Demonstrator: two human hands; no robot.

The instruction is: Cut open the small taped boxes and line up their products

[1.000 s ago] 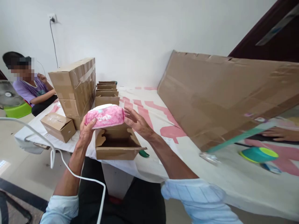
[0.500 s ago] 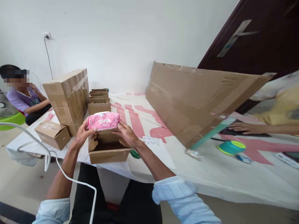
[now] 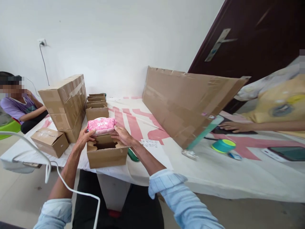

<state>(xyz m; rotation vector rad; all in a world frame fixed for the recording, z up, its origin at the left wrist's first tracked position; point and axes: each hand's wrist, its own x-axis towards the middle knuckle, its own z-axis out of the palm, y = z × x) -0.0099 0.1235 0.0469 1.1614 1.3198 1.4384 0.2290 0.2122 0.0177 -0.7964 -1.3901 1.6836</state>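
Observation:
A pink soft pack (image 3: 101, 125) with white lettering is held between both of my hands just above an open cardboard box (image 3: 106, 155). My left hand (image 3: 82, 137) grips its left end and my right hand (image 3: 122, 135) grips its right end. The box stands at the near edge of the white-and-pink table cover (image 3: 214, 178), its flaps folded outward. Its inside is dark and I cannot see any contents.
A row of open small boxes (image 3: 96, 106) stands behind the pack, with a tall taped carton stack (image 3: 64, 103) and a small shut box (image 3: 49, 142) to the left. A large cardboard sheet (image 3: 188, 101) leans at right. A teal tape roll (image 3: 223, 145), a phone (image 3: 288, 153) and two other people are nearby.
My right hand has closed onto the pack's right end. Both hands have brought the pack lower, down to the box opening. The view has swung right.

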